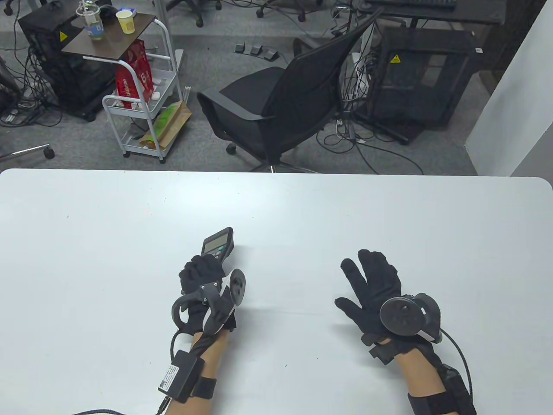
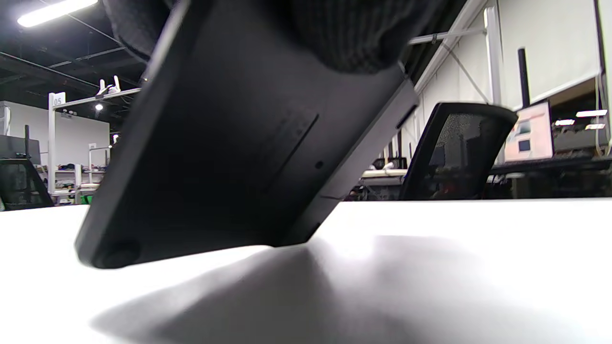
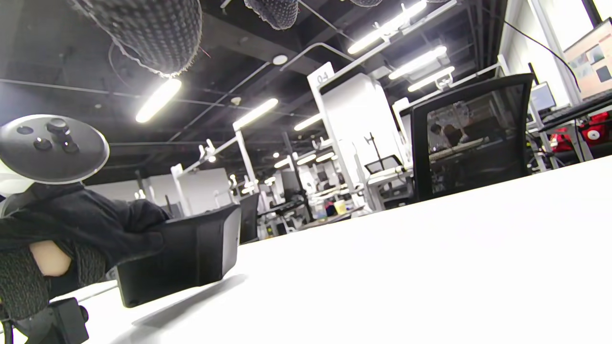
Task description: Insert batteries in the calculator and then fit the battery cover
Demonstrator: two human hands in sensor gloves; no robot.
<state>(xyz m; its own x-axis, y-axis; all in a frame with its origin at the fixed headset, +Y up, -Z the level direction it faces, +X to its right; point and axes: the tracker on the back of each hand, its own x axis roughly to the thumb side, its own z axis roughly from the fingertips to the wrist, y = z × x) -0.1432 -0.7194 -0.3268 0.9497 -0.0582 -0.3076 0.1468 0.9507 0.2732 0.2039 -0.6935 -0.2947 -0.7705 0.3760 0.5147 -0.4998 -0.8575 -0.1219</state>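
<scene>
My left hand grips a dark calculator by its lower part and holds it tilted, display end up and away, far edge on or just above the white table. The left wrist view shows the calculator's black underside with the battery cover outline in place, gloved fingers over its top. The right wrist view shows the calculator held by the left hand. My right hand is open, fingers spread, empty, over the table to the right. No loose batteries or cover are in view.
A black office chair stands just beyond the table's far edge. A white rolling cart with cups and bags is at the back left, black equipment cases and cables on the floor behind.
</scene>
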